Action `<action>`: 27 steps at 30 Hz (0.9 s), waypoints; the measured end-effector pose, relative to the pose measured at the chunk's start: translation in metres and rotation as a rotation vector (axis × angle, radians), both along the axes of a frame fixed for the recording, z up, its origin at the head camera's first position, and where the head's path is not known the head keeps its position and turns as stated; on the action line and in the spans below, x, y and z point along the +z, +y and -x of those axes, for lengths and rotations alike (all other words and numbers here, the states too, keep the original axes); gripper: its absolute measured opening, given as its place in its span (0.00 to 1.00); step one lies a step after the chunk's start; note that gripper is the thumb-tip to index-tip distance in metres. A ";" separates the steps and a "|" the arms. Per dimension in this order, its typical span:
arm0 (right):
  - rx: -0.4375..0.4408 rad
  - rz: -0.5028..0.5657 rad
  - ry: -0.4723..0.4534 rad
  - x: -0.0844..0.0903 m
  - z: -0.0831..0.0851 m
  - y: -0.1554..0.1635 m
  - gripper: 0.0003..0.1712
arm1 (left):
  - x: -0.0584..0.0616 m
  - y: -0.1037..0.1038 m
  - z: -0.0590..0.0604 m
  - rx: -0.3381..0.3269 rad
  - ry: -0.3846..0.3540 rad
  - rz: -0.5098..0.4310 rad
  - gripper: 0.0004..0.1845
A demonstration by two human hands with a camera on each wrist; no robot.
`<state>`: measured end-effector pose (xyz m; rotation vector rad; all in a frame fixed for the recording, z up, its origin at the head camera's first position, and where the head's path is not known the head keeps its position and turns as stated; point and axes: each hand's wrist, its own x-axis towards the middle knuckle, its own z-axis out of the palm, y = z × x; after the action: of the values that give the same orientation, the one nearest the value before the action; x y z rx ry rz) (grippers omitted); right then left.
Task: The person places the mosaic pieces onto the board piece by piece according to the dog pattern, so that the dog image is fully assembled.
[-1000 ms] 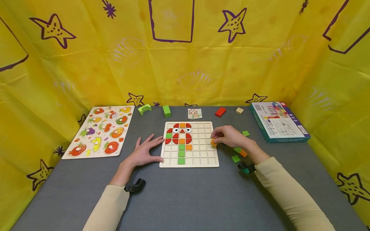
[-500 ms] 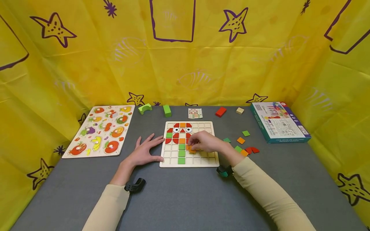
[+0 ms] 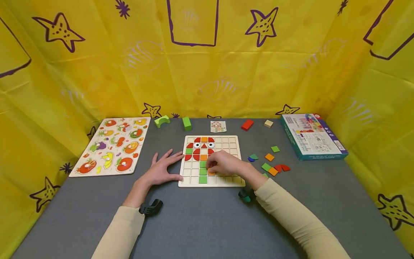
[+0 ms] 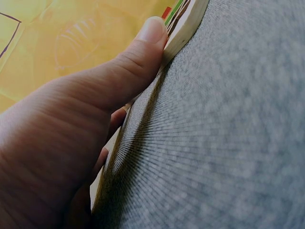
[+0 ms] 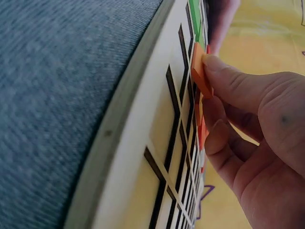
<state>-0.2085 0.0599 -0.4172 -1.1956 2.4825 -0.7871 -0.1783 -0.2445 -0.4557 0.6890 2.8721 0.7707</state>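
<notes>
A pale wooden grid board lies on the grey table, with red, orange and green tiles set in its left half and two round-eye tiles near the top. My right hand is over the middle of the board and pinches an orange square tile between thumb and fingers. In the right wrist view that tile is tilted at the grid, close to a green tile. At the board's left edge rests my left hand, fingers spread; its thumb touches the wooden corner.
Loose tiles lie right of the board, among them an orange square and a green square. A picture card, green blocks and a red block sit behind. A fruit puzzle stands left, a box right.
My right hand has moved left from the board's right edge to its middle, carrying orange, then slightly lower. Loose tiles its arm covered now show. The left hand has stayed in place.
</notes>
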 end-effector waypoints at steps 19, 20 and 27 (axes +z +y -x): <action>-0.189 0.077 -0.004 0.012 0.014 0.069 0.13 | 0.000 0.000 -0.001 -0.007 0.011 -0.006 0.50; -0.204 0.076 -0.005 0.013 0.015 0.076 0.13 | 0.000 0.000 -0.001 -0.008 0.013 -0.006 0.50; -0.320 0.065 -0.016 0.014 0.021 0.124 0.16 | 0.000 0.000 -0.001 -0.007 0.008 0.000 0.50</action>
<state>-0.2297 0.1839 -0.4032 -0.8148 2.6899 -0.9577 -0.1777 -0.2445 -0.4555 0.7038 2.8748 0.7685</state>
